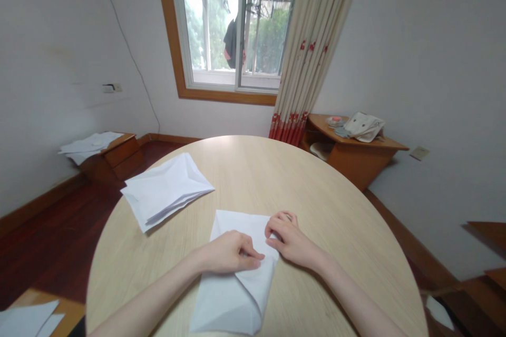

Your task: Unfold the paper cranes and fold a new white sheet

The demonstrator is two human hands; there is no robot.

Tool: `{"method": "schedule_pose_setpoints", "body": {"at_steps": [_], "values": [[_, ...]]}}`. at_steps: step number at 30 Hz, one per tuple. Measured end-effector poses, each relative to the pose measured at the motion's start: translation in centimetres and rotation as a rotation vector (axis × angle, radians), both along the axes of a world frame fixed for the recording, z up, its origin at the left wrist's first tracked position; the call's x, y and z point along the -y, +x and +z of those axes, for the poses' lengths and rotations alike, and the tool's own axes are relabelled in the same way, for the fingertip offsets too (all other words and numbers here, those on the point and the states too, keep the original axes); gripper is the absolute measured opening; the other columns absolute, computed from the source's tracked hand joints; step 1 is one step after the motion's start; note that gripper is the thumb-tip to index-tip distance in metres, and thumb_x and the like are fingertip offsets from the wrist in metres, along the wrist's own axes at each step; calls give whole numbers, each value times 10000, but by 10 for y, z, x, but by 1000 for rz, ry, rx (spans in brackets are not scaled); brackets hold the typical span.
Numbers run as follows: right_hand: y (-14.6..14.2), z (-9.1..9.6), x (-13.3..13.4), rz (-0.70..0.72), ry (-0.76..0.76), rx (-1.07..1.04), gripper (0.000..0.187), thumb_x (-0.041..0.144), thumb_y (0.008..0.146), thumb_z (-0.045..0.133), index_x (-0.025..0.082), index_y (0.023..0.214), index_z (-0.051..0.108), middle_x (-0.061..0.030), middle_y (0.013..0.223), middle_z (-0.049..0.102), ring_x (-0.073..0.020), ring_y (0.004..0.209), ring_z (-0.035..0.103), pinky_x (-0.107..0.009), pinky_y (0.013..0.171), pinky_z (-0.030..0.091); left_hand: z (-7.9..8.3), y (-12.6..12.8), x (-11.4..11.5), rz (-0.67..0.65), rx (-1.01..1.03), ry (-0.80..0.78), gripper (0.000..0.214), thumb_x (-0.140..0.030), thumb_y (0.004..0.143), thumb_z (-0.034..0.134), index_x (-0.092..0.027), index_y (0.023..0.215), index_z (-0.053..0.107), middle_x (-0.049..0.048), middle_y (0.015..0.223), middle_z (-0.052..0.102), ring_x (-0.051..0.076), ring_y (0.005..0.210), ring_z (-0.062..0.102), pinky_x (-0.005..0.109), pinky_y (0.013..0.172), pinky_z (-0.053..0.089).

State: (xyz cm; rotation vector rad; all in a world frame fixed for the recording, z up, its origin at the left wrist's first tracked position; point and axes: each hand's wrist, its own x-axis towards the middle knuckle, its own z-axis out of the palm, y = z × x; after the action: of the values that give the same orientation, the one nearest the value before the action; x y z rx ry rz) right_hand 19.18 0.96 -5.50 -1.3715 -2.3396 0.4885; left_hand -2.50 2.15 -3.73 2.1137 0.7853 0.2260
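Observation:
A white sheet of paper [233, 295], partly folded with diagonal flaps, lies on the round light-wood table [316, 189] in front of me. My left hand [231, 251] rests on the sheet's middle with curled fingers, pinching a folded edge. My right hand [288, 239] sits at the sheet's right edge, fingers bent and pressed onto the paper near the fold. The two hands almost touch.
A stack of folded white papers [166, 189] lies on the table's left part. A low wooden cabinet with papers [98, 147] stands at the left wall, a corner desk with bags [356, 139] at the right, a curtain [312, 47] beside the window.

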Motion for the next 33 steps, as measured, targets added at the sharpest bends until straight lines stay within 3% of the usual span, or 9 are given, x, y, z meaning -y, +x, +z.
{"method": "schedule_pose_setpoints", "body": {"at_steps": [7,16,33], "values": [[-3,3,0,14,-19,3,148,98,779,572,217,751,489,26,795,586,-180,937,516,-452,1018,198,-4,3,3,39,-6,60,307,-246,840,530,-203,1072,727,41,820,721,134,620,568,203,558,378],[-2,4,2,17,-18,-7,158,64,775,534,215,756,489,23,808,577,-174,947,514,-451,1020,198,-3,1,7,-67,-133,486,308,-257,890,503,-280,1133,690,26,782,734,176,660,647,232,598,390],[-3,0,0,7,76,53,149,78,832,524,218,788,499,8,857,580,-184,995,496,-428,1004,233,-7,4,7,-79,-258,626,305,-306,962,417,-266,1137,664,26,799,717,194,706,675,246,565,384]]}}
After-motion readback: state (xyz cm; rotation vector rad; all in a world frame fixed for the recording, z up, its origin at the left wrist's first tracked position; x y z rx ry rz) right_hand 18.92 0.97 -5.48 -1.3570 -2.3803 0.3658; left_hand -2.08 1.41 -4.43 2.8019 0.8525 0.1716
